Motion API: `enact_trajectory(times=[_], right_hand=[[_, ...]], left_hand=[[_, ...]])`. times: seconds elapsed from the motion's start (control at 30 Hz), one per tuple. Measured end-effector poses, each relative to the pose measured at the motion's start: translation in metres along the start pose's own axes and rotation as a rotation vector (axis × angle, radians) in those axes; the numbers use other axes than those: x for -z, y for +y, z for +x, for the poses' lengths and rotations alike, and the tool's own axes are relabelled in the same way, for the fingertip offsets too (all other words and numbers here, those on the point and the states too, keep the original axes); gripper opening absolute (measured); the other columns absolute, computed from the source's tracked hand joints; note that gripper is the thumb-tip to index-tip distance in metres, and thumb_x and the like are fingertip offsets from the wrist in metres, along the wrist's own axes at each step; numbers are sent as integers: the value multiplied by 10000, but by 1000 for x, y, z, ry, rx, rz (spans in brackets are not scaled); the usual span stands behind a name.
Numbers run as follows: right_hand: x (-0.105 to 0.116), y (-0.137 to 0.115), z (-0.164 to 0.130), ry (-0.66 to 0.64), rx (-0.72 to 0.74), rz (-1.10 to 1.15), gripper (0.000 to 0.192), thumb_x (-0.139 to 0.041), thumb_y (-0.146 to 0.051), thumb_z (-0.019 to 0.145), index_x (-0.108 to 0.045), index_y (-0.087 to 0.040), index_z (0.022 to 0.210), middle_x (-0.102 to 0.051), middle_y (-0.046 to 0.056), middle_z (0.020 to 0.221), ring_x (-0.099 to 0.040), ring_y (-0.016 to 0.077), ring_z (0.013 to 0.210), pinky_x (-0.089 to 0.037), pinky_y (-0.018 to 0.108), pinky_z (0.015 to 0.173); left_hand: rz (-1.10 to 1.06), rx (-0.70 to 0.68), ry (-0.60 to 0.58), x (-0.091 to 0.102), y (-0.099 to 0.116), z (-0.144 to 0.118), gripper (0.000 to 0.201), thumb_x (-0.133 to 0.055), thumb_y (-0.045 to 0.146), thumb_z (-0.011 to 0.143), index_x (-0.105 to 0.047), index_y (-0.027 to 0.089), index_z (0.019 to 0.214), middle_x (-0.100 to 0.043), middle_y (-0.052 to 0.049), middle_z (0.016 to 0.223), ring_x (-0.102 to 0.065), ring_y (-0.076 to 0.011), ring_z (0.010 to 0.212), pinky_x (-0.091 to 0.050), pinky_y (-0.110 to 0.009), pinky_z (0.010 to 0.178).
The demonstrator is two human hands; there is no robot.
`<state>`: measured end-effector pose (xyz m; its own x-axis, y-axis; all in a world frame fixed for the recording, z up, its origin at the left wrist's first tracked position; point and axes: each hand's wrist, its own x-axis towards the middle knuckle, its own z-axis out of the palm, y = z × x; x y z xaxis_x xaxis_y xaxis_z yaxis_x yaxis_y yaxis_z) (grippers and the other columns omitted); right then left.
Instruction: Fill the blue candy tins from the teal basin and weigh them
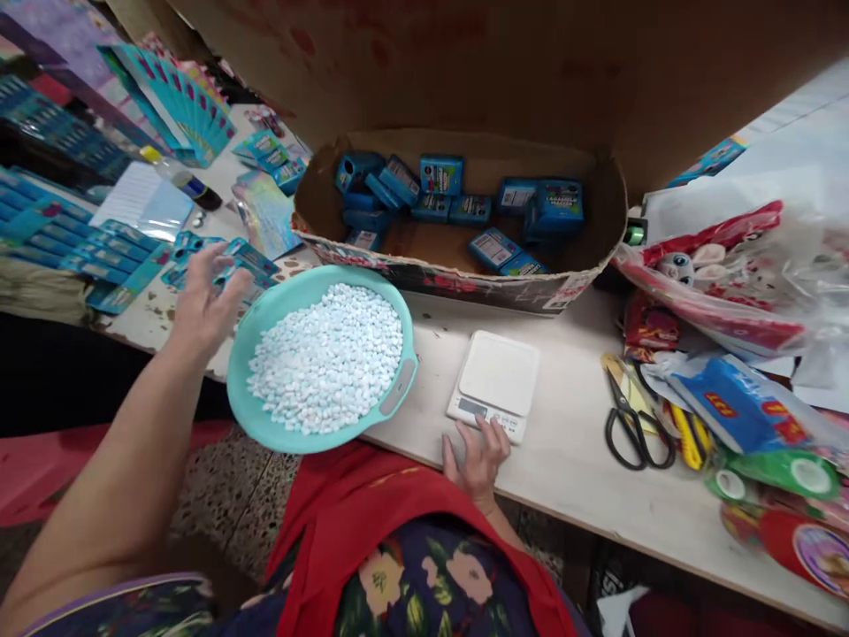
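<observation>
1. Leftmost, flat blue packet cards (99, 257) are spread over the tabletop (570, 460), with a fan of teal cards (179, 97) behind them.
2. The left hand (205, 301) is stretched out over the nearest blue packets, its grip apart, fingers spread and somewhat blurred; nothing is seen held in it.
3. Just beside that hand, a teal bowl (265, 416) heaped with small white pellets (328, 358) is set so that it overhangs the near edge of the tabletop. A spill could be caused if the forearm knocked its rim, since part of the bowl is unsupported.
4. Behind the bowl, a low cardboard box (464, 283) holds small blue boxes (494, 248) lying in disorder.
5. A white kitchen scale (497, 376) is placed right of the bowl, its platform bare. The right hand (478, 456) rests at its front edge, fingertips on the button strip, grip loosely apart, nothing clamped. A false reading could follow if the platform were pressed.
6. Further right, black scissors (633, 425), tape rolls (796, 473) and plastic bags of red wrappers (730, 274) crowd the tabletop, hemming in the scale on that side.
</observation>
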<state>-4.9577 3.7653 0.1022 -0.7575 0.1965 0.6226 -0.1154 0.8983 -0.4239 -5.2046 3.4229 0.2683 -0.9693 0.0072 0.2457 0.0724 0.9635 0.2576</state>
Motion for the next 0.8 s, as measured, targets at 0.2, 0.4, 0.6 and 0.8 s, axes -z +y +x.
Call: enact_trajectory(times=[0.2, 0.4, 0.6, 0.8], right_hand=[[2, -5, 1, 19, 18, -5, 155, -679, -216, 807, -605, -192, 940, -539, 104, 1104, -442, 302, 1214, -403, 532, 1010], [0, -11, -4, 74, 152, -96, 128, -713, -248, 790, -587, -222, 793, -520, 40, 911, -478, 217, 1055, -385, 461, 1026], [-3, -8, -7, 124, 203, -205, 101, -698, -245, 805, -602, -219, 816, -554, 61, 953, -465, 215, 1053, -403, 409, 996], [-6, -7, -9, 85, 163, -197, 33, -654, -215, 831, -639, -215, 861, -592, 86, 1041, -459, 240, 1144, -412, 406, 986]], left_hand=[[-129, -136, -250, -15, 41, -112, 768, -231, 679, 915, -241, 182, 1501, -234, -164, 1586, -200, -322, 1473, -179, -518, 1189], [40, -264, -328, -54, 44, -107, 725, -332, 606, 919, -226, 216, 1521, -187, -160, 1605, -152, -354, 1483, -181, -567, 1162], [52, -474, -286, -65, 48, -75, 646, -375, 570, 910, -399, 200, 1439, -388, -139, 1504, -356, -311, 1382, -279, -459, 1135], [115, -469, -269, -78, 61, -53, 643, -332, 566, 918, -450, 172, 1412, -504, -167, 1365, -477, -348, 1218, -382, -466, 1008]])
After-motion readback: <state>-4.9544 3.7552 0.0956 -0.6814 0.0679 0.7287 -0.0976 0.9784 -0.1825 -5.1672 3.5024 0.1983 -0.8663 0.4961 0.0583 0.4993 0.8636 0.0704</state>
